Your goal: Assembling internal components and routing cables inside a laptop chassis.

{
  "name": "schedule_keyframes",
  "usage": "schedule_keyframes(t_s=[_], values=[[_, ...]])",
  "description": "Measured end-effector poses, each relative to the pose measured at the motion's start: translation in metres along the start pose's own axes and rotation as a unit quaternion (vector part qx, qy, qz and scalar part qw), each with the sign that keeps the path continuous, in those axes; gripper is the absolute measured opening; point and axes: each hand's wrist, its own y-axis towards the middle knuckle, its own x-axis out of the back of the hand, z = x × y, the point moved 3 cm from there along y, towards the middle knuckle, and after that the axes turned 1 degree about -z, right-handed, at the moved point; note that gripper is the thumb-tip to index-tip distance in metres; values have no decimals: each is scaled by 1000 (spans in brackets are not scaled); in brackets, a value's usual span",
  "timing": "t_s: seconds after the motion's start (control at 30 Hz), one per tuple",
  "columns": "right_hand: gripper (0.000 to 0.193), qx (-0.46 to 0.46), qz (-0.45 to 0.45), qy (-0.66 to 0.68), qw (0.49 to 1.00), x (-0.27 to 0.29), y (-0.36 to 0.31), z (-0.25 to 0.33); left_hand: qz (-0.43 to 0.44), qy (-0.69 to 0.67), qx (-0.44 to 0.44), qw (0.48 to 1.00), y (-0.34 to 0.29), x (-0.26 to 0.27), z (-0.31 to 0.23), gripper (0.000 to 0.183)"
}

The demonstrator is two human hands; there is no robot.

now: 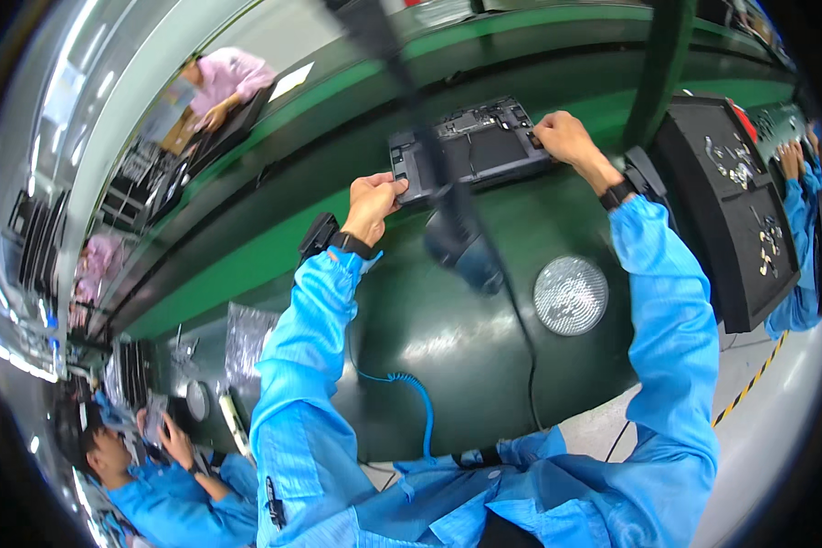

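Note:
A dark laptop base (502, 153), its inner parts exposed, lies at the far side of the green bench. My left hand (371, 205) grips its near left corner, thumb and fingers closed on the edge. At the opposite end, my right hand (568, 140) pinches the right edge. In front of the laptop hangs a dark, blurred electric screwdriver (466, 251), which hides part of the base. To the right, nearer me, sits a round, pale, dimpled dish (571, 295).
A black tray (744, 274) of small loose parts stands at the right. A coiled blue cord (420, 388) and a black cable (525, 352) cross the near bench. Clear plastic bags (247, 342) lie left. Co-workers sit at the left, far left and right; a green post (662, 68) rises behind.

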Motion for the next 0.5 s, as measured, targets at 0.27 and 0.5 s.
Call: schedule_keyframes(t_s=[0.27, 0.5], values=[[49, 44, 171, 204, 963, -42, -143, 61, -18, 52, -30, 998, -138, 120, 49, 34], [34, -37, 299, 315, 900, -73, -231, 11, -66, 79, -27, 994, -255, 158, 85, 47]])
